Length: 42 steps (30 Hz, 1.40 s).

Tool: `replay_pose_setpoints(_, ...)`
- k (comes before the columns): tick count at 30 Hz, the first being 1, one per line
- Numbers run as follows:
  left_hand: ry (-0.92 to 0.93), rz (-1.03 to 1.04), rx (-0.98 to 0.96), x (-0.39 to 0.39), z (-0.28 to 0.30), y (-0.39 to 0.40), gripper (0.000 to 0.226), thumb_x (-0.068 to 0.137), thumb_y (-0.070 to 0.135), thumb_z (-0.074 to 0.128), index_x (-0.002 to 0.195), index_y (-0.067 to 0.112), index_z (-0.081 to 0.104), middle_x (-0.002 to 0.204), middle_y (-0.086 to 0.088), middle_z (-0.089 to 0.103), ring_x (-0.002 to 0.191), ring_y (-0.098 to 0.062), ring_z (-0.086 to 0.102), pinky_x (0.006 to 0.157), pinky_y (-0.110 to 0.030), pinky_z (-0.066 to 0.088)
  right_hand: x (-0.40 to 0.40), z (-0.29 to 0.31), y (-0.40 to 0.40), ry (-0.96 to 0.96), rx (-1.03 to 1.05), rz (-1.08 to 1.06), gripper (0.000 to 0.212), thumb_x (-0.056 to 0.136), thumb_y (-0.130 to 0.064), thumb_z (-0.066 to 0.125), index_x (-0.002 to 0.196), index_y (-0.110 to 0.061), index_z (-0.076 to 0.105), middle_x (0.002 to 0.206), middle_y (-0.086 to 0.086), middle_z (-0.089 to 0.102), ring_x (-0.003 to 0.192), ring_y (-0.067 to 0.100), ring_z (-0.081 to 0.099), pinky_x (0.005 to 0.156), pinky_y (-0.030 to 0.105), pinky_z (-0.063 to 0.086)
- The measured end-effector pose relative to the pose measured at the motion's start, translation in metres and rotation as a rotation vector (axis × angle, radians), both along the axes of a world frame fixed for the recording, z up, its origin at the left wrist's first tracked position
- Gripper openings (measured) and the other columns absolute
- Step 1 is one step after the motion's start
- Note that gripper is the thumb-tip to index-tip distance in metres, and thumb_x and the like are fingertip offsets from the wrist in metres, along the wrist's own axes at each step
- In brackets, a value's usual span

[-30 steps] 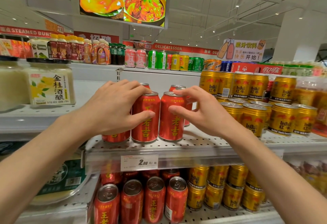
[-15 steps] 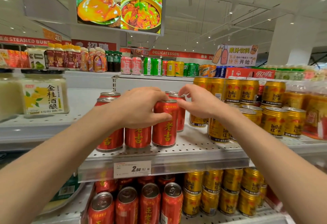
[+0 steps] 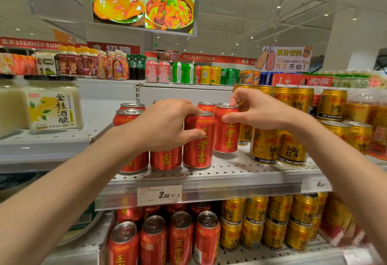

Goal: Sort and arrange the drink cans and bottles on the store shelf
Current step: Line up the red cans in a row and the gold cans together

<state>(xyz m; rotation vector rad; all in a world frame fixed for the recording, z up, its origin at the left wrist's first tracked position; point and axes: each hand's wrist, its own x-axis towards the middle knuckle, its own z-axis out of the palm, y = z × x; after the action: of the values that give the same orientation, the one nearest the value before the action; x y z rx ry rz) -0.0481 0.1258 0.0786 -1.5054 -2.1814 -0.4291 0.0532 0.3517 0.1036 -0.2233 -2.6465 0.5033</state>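
Several red herbal-tea cans stand on the white perforated shelf [image 3: 230, 172]. My left hand [image 3: 165, 124] grips the front red can [image 3: 199, 145] from the left, fingers over its top rim and thumb on its face. My right hand [image 3: 255, 109] pinches a second red can [image 3: 227, 137] just behind and to the right, fingertips on its top and thumb on its side. More red cans [image 3: 127, 116] stand to the left, partly hidden by my left hand.
Gold Red Bull cans [image 3: 278, 149] crowd the shelf right of the red cans. A jar of rice wine [image 3: 54, 105] stands on the left shelf. The lower shelf holds red cans [image 3: 180, 237] and gold cans [image 3: 272, 223]. A price tag [image 3: 159, 195] hangs on the shelf edge.
Both hands moved right along the shelf with their cans. The right hand's can now stands behind and right of the front can, close to the gold cans.
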Motion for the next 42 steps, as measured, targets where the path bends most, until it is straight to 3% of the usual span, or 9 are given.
replay_pose_setpoints(5,0.035,0.0,0.01,-0.002,-0.001,0.001,0.062,0.089,0.06,0.062,0.14,0.026,0.058,0.131,0.009,0.064,0.117,-0.016,0.061,0.099,-0.042,0.05,0.028,-0.001,-0.005,-0.055,-0.053,0.072,0.032,0.082,-0.047,0.077,0.101,-0.029,0.058,0.112,-0.005,0.068,0.1,0.016,0.069,0.087,0.041,0.058)
replay_pose_setpoints(12,0.044,0.013,0.006,0.0,-0.002,0.0,0.064,0.089,0.062,0.061,0.142,0.025,0.057,0.134,0.008,0.063,0.12,-0.016,0.06,0.1,-0.043,0.05,0.029,-0.01,-0.01,-0.044,-0.047,0.089,0.038,0.088,-0.043,0.072,0.121,-0.039,0.056,0.133,-0.009,0.059,0.118,0.009,0.058,0.1,0.037,0.05)
replay_pose_setpoints(16,0.052,0.031,-0.023,0.003,-0.001,-0.001,0.061,0.091,0.061,0.057,0.142,0.028,0.055,0.133,0.009,0.063,0.118,-0.014,0.059,0.099,-0.041,0.05,0.031,-0.013,-0.013,-0.056,-0.04,0.113,0.038,0.091,-0.044,0.07,0.125,-0.04,0.055,0.138,-0.013,0.056,0.123,0.006,0.054,0.091,0.021,0.046)
replay_pose_setpoints(20,0.005,0.032,-0.029,0.004,0.006,-0.005,0.059,0.093,0.062,0.053,0.143,0.031,0.053,0.141,0.008,0.059,0.128,-0.012,0.049,0.108,-0.039,0.042,0.025,-0.012,-0.023,-0.009,0.033,0.094,0.044,0.089,-0.057,0.064,0.129,-0.04,0.056,0.138,-0.015,0.058,0.125,0.005,0.054,0.102,0.032,0.048)
replay_pose_setpoints(22,-0.024,0.041,0.033,0.003,0.014,-0.014,0.06,0.094,0.06,0.051,0.147,0.03,0.05,0.147,0.008,0.054,0.135,-0.011,0.044,0.112,-0.035,0.037,0.021,-0.011,-0.032,0.029,0.065,0.106,0.046,0.09,-0.058,0.061,0.131,-0.037,0.058,0.131,-0.019,0.058,0.119,0.001,0.053,0.095,0.027,0.047)
replay_pose_setpoints(26,-0.074,0.136,0.113,-0.013,0.035,-0.045,0.051,0.095,0.055,0.054,0.137,0.027,0.058,0.132,0.012,0.059,0.116,-0.008,0.055,0.096,-0.031,0.045,0.01,-0.007,-0.051,0.074,0.135,0.118,0.051,0.088,-0.061,0.059,0.131,-0.034,0.061,0.119,-0.022,0.057,0.111,0.0,0.055,0.087,0.021,0.049)
replay_pose_setpoints(30,-0.198,0.294,0.118,-0.046,0.049,-0.068,0.047,0.093,0.05,0.062,0.132,0.022,0.063,0.132,0.004,0.065,0.11,-0.016,0.064,0.094,-0.036,0.051,-0.001,-0.01,-0.061,0.067,0.17,0.119,0.06,0.079,-0.075,0.053,0.123,-0.036,0.068,0.121,-0.013,0.069,0.105,0.007,0.064,0.092,0.036,0.055)
replay_pose_setpoints(39,-0.493,0.379,0.002,-0.084,0.046,-0.054,0.043,0.086,0.041,0.076,0.119,0.013,0.071,0.12,-0.002,0.071,0.107,-0.019,0.065,0.096,-0.037,0.052,-0.002,-0.017,-0.063,0.058,0.099,0.055,0.081,0.06,-0.091,0.035,0.119,-0.043,0.066,0.109,-0.02,0.065,0.1,0.007,0.062,0.089,0.045,0.056)
replay_pose_setpoints(42,-0.507,0.343,0.012,-0.089,0.046,-0.056,0.033,0.086,0.04,0.076,0.109,0.015,0.076,0.107,0.003,0.074,0.095,-0.012,0.067,0.082,-0.031,0.055,-0.001,-0.017,-0.064,0.057,0.091,0.043,0.081,0.06,-0.091,0.035,0.119,-0.044,0.066,0.109,-0.019,0.065,0.1,0.008,0.062,0.09,0.046,0.055)
